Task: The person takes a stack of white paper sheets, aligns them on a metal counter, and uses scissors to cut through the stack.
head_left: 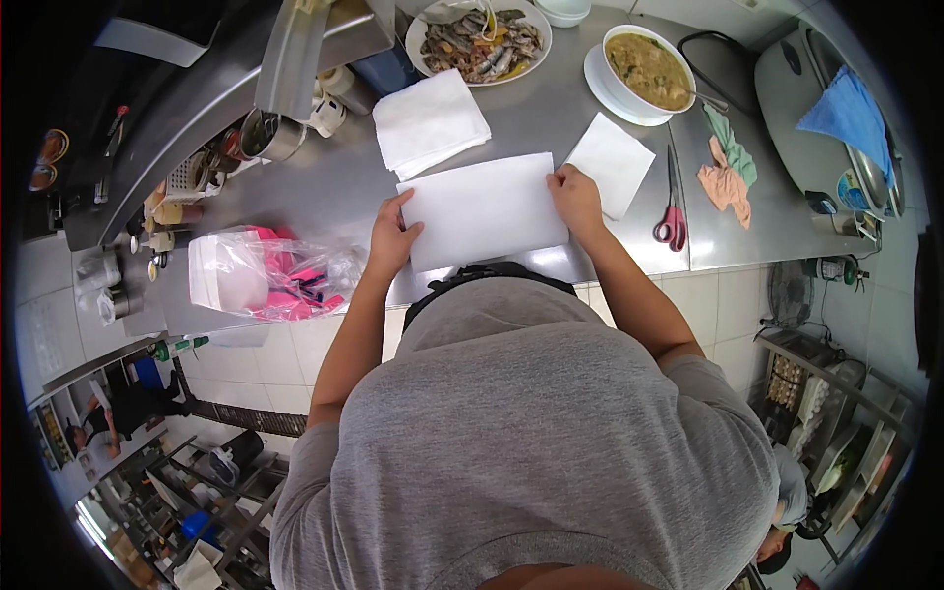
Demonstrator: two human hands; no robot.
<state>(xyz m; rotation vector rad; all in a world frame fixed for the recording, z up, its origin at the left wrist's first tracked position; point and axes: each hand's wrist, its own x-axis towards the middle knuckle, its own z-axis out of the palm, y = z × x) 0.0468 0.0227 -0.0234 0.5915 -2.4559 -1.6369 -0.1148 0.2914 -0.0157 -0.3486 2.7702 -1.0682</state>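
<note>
Your left hand (391, 236) grips the left edge of a white paper sheet (482, 208), thumb on top and fingers curled under the margin. Your right hand (575, 195) pinches the sheet's upper right corner, fingers closed on it. The sheet lies flat on the steel counter (324, 187), dead centre, just in front of your chest.

Around the sheet:
- At 11 o'clock, near but apart: a stack of folded white paper (429, 122).
- At 1 o'clock, just beside your right hand: a smaller white sheet (612, 162).
- At 3 o'clock: red-handled scissors (672, 211); beyond them crumpled cloths (728, 172), green and peach.
- At 9 o'clock: a clear plastic bag (275, 273) holding pink items.
- At 12 o'clock, far edge: a plate of cooked fish (479, 41).
- At 1 o'clock, far edge: a white bowl of yellowish stew (647, 71).
</note>
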